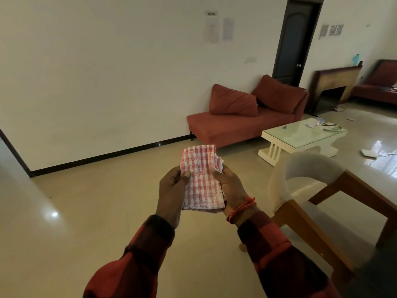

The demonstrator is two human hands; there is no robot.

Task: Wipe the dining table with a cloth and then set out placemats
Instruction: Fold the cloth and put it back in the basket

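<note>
A folded red-and-white checked cloth (200, 179) is held upright in front of me, above the floor. My left hand (171, 190) grips its left edge with the thumb pressed on the front. My right hand (231, 188) holds the right edge, thumb on the front and fingers behind; a red thread band circles that wrist. The dining table (384, 186) shows only as a wooden-edged corner at the right. No placemats are in view.
A white-backed wooden chair (305, 181) stands close on the right, tucked at the table corner. Farther back are a red sofa (247, 121), a glass-topped white coffee table (300, 136) with small items, and a dark door (296, 39). Glossy floor spreads left.
</note>
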